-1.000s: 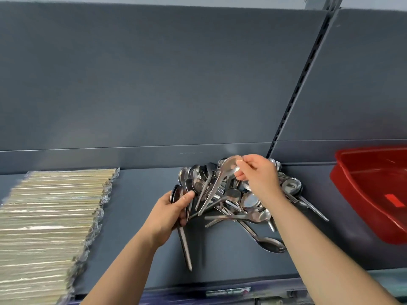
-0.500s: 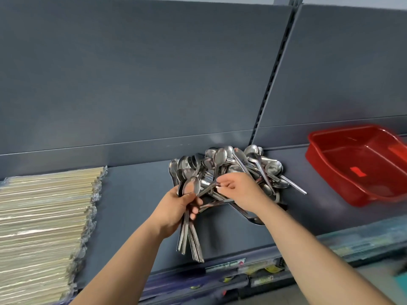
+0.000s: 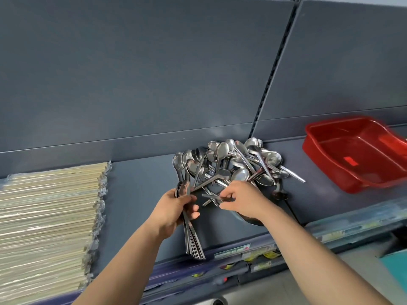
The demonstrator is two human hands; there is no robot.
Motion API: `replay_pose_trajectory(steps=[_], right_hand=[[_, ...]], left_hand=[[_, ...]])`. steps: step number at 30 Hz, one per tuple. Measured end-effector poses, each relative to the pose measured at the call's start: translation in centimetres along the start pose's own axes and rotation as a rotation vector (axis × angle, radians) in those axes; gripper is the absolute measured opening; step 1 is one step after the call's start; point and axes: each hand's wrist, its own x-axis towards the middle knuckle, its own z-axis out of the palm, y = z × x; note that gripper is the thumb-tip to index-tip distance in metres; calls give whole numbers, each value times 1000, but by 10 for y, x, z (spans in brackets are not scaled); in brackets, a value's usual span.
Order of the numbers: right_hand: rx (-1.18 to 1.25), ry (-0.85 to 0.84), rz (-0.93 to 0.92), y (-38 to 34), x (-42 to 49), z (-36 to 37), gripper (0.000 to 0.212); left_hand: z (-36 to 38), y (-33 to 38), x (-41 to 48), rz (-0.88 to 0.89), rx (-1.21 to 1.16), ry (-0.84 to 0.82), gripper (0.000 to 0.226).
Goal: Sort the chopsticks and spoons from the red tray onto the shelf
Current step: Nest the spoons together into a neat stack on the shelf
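A loose heap of steel spoons (image 3: pixel 233 164) lies on the grey shelf (image 3: pixel 141 194) against its back wall. My left hand (image 3: pixel 174 210) grips a stacked bundle of spoons (image 3: pixel 192 241), bowls up by my thumb and handles fanning down toward the shelf's front edge. My right hand (image 3: pixel 242 201) is just right of it, fingers pinched on the handle of a single spoon (image 3: pixel 211 197) at the heap's near edge. Wrapped chopsticks (image 3: pixel 46 227) are stacked in rows at the left of the shelf. The red tray (image 3: pixel 326 155) stands at the right and looks bare inside.
A slotted upright (image 3: pixel 273 71) splits the grey back panel behind the heap. Price labels (image 3: pixel 233 252) run along the shelf's front rail. Below right, floor and a teal object (image 3: pixel 396 265) show.
My right hand has come down from holding a spoon high over the heap to the heap's near edge. The bundle in my left hand has grown thicker. The view has shifted right.
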Motion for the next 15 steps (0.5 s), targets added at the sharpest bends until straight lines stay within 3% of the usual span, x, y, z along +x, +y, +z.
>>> replay_pose_trajectory(steps=[4,8,11,15], right_hand=[[93,72,48,3,-1,5,6],[233,190,-31,0,-3,-10,20],[533,359,-68,-12,-8,-29,13],[856,346,-127,-24,-12,-40,23]], left_hand=[[-1,-5,-1,-11,9,7,5],[0,-9,-2,-30,-22,10,8],[5,-8,-3,-49,-96,-1,14],[14,-9,-5,-112,-241,-114,29]])
